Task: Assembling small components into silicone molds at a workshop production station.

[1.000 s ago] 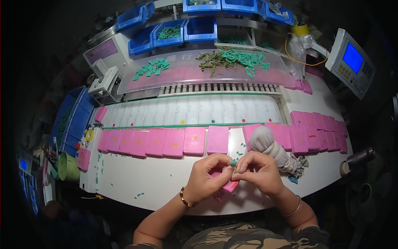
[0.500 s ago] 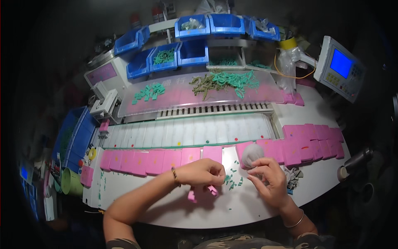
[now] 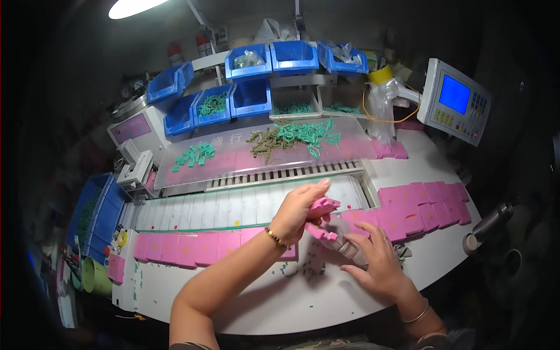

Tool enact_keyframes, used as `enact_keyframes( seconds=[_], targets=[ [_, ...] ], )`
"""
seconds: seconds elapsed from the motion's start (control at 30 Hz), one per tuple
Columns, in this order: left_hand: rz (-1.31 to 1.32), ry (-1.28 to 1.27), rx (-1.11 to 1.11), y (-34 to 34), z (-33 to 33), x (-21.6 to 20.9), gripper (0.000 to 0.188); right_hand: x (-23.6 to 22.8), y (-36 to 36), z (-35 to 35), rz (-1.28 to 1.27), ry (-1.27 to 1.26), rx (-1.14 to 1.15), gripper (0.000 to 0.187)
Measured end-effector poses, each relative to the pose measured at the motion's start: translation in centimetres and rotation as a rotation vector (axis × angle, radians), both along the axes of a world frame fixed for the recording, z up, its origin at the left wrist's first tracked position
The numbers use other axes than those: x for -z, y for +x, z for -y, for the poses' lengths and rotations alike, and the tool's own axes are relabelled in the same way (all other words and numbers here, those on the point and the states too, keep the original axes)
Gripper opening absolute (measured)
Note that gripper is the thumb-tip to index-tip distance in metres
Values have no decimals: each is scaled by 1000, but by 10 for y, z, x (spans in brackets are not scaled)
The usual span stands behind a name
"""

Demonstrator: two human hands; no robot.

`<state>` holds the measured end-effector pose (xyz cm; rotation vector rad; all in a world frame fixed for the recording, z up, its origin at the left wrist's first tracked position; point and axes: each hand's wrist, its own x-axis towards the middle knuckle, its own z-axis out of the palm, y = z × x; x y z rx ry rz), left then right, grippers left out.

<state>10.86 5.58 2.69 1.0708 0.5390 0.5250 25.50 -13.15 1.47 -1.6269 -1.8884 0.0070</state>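
Observation:
My left hand (image 3: pixel 297 211) is raised over the middle of the bench, its fingers wrapped round a pink notched piece (image 3: pixel 322 206). Two pink ends stick out from the grip; the fingers hide the part between them. To the right, my right hand (image 3: pixel 376 265) has its thumb and fingers apart, beside a translucent rounded container (image 3: pixel 344 244). Whether its fingertips touch the container I cannot tell. Small green bits (image 3: pixel 312 268) lie scattered on the white tabletop below the hands.
A row of pink slabs (image 3: pixel 201 248) borders a white slatted strip (image 3: pixel 192 211); more pink slabs (image 3: pixel 408 201) lie right. Behind, a clear sheet (image 3: pixel 233 166) bears green and brown strips. Blue bins (image 3: pixel 251 96) stand at the back, a blue-screened control panel (image 3: pixel 455 96) at right.
My left hand has risen and moved right and away from me with the pink piece, coming near the container. My right hand has shifted slightly. The whole view has tilted up.

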Motion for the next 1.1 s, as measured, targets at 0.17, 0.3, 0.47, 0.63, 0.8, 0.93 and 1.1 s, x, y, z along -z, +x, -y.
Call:
enact_keyframes(
  seconds=[0.17,0.3,0.47,0.63,0.8,0.93,1.1],
  targets=[
    [71,-303,-170,-39,28,23,34,3,8,-14,22,-255,-80,86],
    [17,-290,-247,-55,44,22,22,10,12,-30,31,-214,-87,87],
    [128,-315,-269,-70,46,39,16,-19,-2,-24,210,138,-58,70],
    [83,-200,-328,-65,57,35,16,-46,-31,-10,225,419,-19,57],
    [-36,339,-368,-70,68,29,21,-34,-39,-10,448,175,-270,44],
    [19,220,-397,-71,69,22,21,-56,-40,-7,417,371,-73,46],
    [132,456,-405,-78,62,25,16,-29,-65,-3,452,280,-168,46]
  ],
)
